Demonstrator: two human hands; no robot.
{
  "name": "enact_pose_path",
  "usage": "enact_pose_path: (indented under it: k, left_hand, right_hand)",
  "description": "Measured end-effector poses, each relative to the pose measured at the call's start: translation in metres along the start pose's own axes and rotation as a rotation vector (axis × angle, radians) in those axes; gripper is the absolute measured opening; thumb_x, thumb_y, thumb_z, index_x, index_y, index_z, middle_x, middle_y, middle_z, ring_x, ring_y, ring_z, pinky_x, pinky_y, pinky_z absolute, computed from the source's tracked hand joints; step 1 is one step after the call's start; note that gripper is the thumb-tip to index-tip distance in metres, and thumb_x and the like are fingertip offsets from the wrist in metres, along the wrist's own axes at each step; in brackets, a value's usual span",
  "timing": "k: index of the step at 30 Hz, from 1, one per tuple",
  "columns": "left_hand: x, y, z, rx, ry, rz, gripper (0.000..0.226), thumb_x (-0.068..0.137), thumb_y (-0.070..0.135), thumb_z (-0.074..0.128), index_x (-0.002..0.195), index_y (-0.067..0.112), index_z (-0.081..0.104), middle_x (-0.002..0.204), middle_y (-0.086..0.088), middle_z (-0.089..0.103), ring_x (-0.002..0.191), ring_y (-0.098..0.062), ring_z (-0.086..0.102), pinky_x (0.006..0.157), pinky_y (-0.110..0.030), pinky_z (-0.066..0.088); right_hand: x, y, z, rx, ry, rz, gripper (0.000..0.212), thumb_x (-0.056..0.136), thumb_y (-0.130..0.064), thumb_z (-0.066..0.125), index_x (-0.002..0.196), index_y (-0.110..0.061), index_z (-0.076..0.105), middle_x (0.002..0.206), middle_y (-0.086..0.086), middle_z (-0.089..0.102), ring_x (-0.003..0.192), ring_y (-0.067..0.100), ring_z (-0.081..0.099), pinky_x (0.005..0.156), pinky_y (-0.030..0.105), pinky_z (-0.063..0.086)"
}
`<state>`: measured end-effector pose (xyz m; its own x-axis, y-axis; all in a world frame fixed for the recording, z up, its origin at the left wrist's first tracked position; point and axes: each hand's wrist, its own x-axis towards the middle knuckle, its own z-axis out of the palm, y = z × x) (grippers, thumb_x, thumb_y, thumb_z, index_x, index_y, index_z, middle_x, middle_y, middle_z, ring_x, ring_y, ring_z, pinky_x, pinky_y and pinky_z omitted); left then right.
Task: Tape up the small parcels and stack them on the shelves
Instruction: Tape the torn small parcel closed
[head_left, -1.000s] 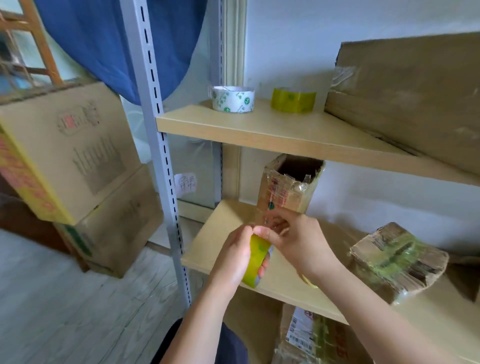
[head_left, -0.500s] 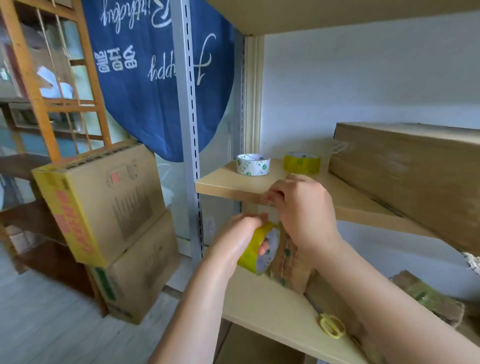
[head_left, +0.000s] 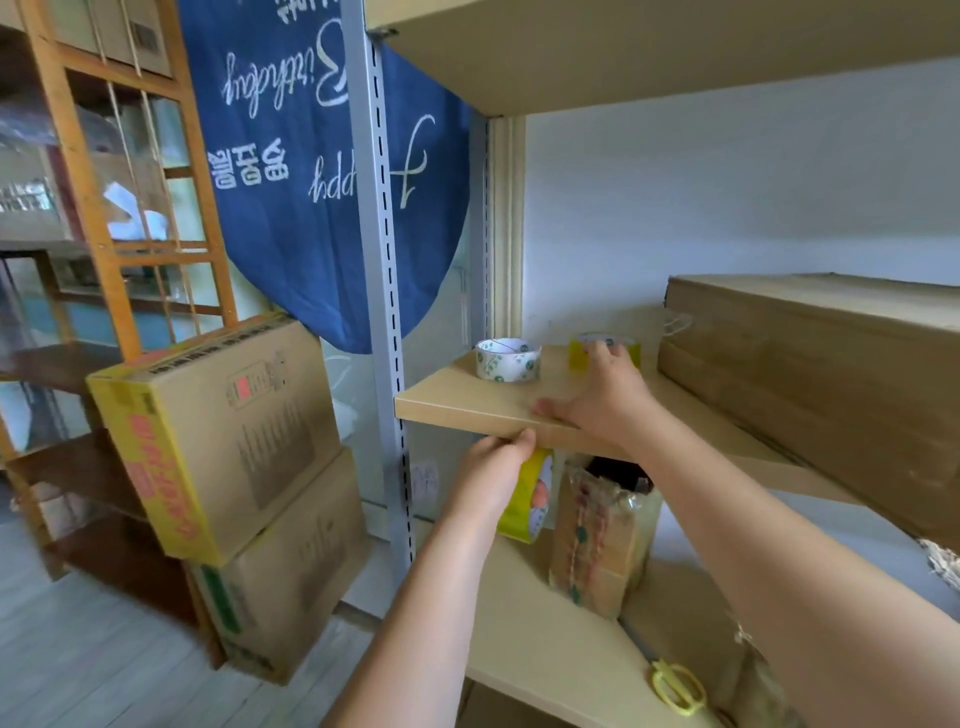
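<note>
— Shelving (head_left: 467, 410) fills the wall; how far along is the task?
— Early, it seems. One small parcel (head_left: 597, 540) stands untaped on the lower shelf (head_left: 545, 660).
— And the hands?
— Left hand (head_left: 493, 473) grips a yellow tape roll (head_left: 530, 499); right hand (head_left: 602, 395), fingers spread, touches another roll (head_left: 579, 353).

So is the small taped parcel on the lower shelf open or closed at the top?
Open: the small parcel stands upright, its top showing a dark, unsealed opening.

Two bare forearms in view, no sleeves showing; left hand (head_left: 493, 470) and right hand (head_left: 605, 397) ungloved; no rings, watch or wristband visible; fingernails short, unpainted.
</note>
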<state>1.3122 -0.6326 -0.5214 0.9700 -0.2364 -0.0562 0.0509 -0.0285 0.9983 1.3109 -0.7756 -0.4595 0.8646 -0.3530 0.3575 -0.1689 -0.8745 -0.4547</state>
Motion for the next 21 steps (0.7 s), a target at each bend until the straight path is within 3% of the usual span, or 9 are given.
enact_pose_path:
  k: [4, 7, 10, 12, 14, 16, 18, 19, 21]
  left_hand:
    - [0.004, -0.015, -0.003, -0.027, -0.051, 0.078, 0.031, 0.094, 0.045, 0.063, 0.114, 0.022, 0.07, 0.102, 0.0, 0.076, 0.092, -0.017, 0.07, 0.092, -0.033, 0.054]
    - [-0.009, -0.015, 0.004, -0.001, 0.029, 0.132, 0.043, 0.098, 0.047, 0.055, 0.132, 0.023, 0.061, 0.124, 0.009, 0.065, 0.105, -0.005, 0.056, 0.09, -0.024, 0.04]
    - [-0.011, -0.025, 0.015, -0.089, 0.169, 0.09, 0.06, 0.099, 0.06, 0.038, 0.145, 0.021, 0.047, 0.144, -0.001, 0.051, 0.12, -0.014, 0.049, 0.093, -0.025, 0.031]
    - [-0.004, -0.051, 0.014, -0.223, 0.359, -0.007, 0.064, 0.102, 0.061, 0.027, 0.143, 0.018, 0.05, 0.14, -0.005, 0.052, 0.125, -0.02, 0.051, 0.097, -0.03, 0.036]
    - [0.005, -0.093, 0.018, -0.157, 0.538, -0.1, 0.056, 0.106, 0.046, 0.029, 0.133, 0.005, 0.056, 0.136, -0.015, 0.057, 0.123, -0.031, 0.055, 0.1, -0.037, 0.042]
    - [0.004, -0.14, 0.038, -0.045, 0.48, -0.19, 0.045, 0.105, 0.028, 0.034, 0.13, -0.002, 0.056, 0.132, -0.022, 0.059, 0.12, -0.036, 0.057, 0.101, -0.042, 0.047]
    - [-0.01, -0.181, 0.069, 0.02, 0.333, -0.207, 0.04, 0.099, 0.028, 0.039, 0.117, 0.002, 0.063, 0.12, -0.023, 0.064, 0.112, -0.039, 0.061, 0.097, -0.045, 0.05]
    - [-0.022, -0.193, 0.085, 0.071, 0.276, -0.17, 0.037, 0.097, 0.03, 0.041, 0.108, 0.006, 0.066, 0.112, -0.023, 0.067, 0.107, -0.04, 0.062, 0.09, -0.043, 0.05]
    - [-0.045, -0.203, 0.115, 0.135, 0.166, -0.091, 0.025, 0.1, 0.023, 0.042, 0.096, 0.018, 0.067, 0.106, -0.016, 0.07, 0.101, -0.035, 0.063, 0.079, -0.037, 0.046]
  right_hand:
    - [0.0, 0.001, 0.006, 0.025, -0.098, -0.011, 0.105, 0.072, -0.074, 0.067, 0.153, -0.02, 0.029, 0.151, 0.005, 0.041, 0.134, 0.025, 0.045, 0.103, 0.042, 0.046]
    - [-0.012, -0.008, 0.0, 0.071, -0.129, -0.018, 0.09, 0.075, -0.069, 0.068, 0.148, -0.025, 0.04, 0.146, 0.002, 0.049, 0.133, 0.024, 0.048, 0.103, 0.039, 0.046]
    - [-0.029, -0.017, 0.0, 0.12, 0.12, 0.005, 0.043, 0.084, -0.034, 0.071, 0.124, -0.022, 0.063, 0.124, 0.002, 0.062, 0.111, 0.026, 0.062, 0.08, 0.029, 0.047]
    - [-0.056, -0.014, 0.011, 0.02, 0.412, -0.129, 0.025, 0.08, -0.013, 0.067, 0.105, -0.014, 0.064, 0.107, 0.007, 0.061, 0.097, 0.031, 0.059, 0.072, 0.036, 0.045]
    - [-0.097, 0.01, 0.032, -0.075, 0.576, -0.38, 0.02, 0.075, -0.012, 0.072, 0.093, -0.013, 0.062, 0.09, 0.008, 0.057, 0.083, 0.031, 0.051, 0.066, 0.04, 0.04]
    - [-0.143, 0.065, 0.058, -0.229, 0.54, -0.598, 0.007, 0.083, -0.015, 0.068, 0.084, -0.013, 0.062, 0.081, 0.006, 0.057, 0.076, 0.03, 0.051, 0.066, 0.039, 0.038]
    - [-0.17, 0.138, 0.075, -0.365, 0.386, -0.487, 0.015, 0.091, -0.025, 0.067, 0.095, -0.012, 0.07, 0.095, 0.006, 0.069, 0.087, 0.03, 0.061, 0.077, 0.039, 0.044]
    - [-0.175, 0.173, 0.078, -0.44, 0.269, -0.307, 0.033, 0.093, -0.034, 0.065, 0.114, -0.009, 0.069, 0.118, 0.008, 0.069, 0.105, 0.033, 0.063, 0.093, 0.039, 0.045]
    - [-0.18, 0.225, 0.074, -0.539, 0.009, 0.063, 0.069, 0.1, -0.051, 0.044, 0.15, -0.004, 0.037, 0.157, 0.01, 0.035, 0.144, 0.031, 0.036, 0.121, 0.039, 0.023]
